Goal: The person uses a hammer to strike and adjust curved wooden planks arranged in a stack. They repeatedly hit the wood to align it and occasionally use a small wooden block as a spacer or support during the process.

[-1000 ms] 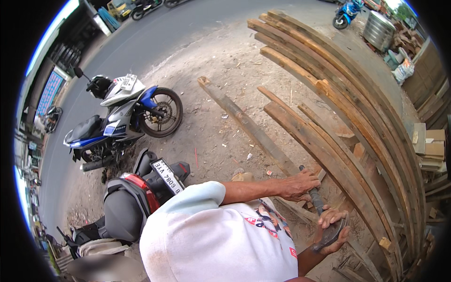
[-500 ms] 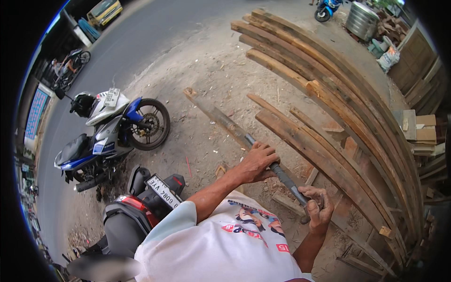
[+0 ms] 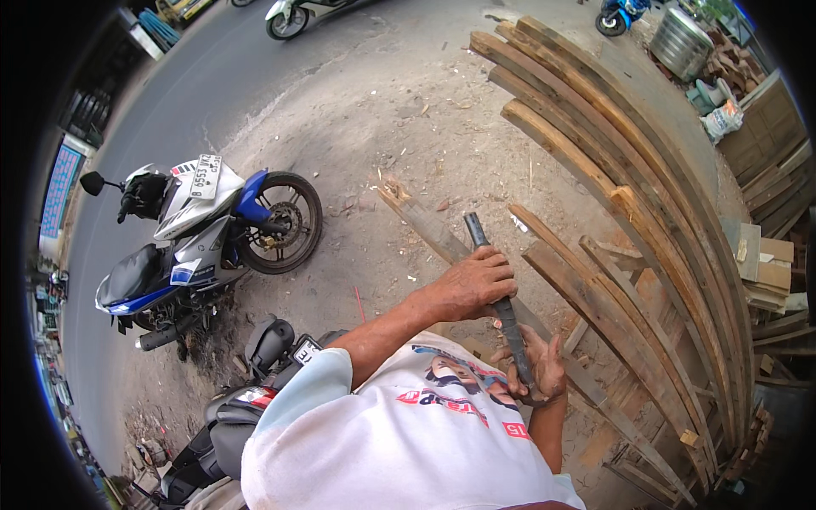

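Observation:
A dark rod [image 3: 511, 330], apparently wrapped in tape along part of its length, is held slantwise in front of my shirt. My left hand [image 3: 473, 283] is closed around its upper part, and the blunt top end sticks out above the knuckles. Lower down, my right hand [image 3: 544, 367] cups the rod's bottom end against palm and fingers, its thumb raised beside it. Some of the right fingers are hidden behind the rod. Beneath both hands, a long weathered board [image 3: 433, 231] lies on the dirt and runs down to the lower right.
Several long timber beams [image 3: 629, 161] lie to the right, with shorter planks [image 3: 595, 314] nearer me. A white and blue motorcycle [image 3: 204, 229] stands at left, a dark one [image 3: 246, 416] close by my left elbow. A scooter [image 3: 310, 15] is on the road at the top.
The rod has turned more upright and come nearer my body. My right hand has shifted left and opened somewhat around its lower end. A scooter has appeared on the road.

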Available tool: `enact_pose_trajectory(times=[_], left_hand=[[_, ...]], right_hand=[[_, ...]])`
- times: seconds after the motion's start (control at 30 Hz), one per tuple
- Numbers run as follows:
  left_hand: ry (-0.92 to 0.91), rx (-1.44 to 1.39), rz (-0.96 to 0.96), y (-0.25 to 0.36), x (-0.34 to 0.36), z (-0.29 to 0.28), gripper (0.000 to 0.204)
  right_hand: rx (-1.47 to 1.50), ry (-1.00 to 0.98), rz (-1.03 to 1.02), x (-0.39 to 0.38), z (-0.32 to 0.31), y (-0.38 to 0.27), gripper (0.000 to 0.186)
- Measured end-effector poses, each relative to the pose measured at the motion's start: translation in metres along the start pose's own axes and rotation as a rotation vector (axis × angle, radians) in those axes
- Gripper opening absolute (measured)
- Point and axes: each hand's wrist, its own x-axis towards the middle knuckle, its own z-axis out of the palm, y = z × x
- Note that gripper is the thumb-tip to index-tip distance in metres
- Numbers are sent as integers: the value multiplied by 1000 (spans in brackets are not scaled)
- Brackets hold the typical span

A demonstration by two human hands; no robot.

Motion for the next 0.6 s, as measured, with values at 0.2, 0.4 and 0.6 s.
enact_pose_trajectory(times=[0.2, 0.4, 0.6], left_hand=[[241, 159, -174, -14, -21, -29, 71], [625, -121, -540, -12, -106, -10, 71], [990, -728, -1464, -90, -172, 21, 71]], right_hand=[[-560, 355, 30, 62, 21, 15, 55], [-845, 467, -242, 44, 47, 25, 33], [-690, 155, -528, 127, 47, -85, 23]])
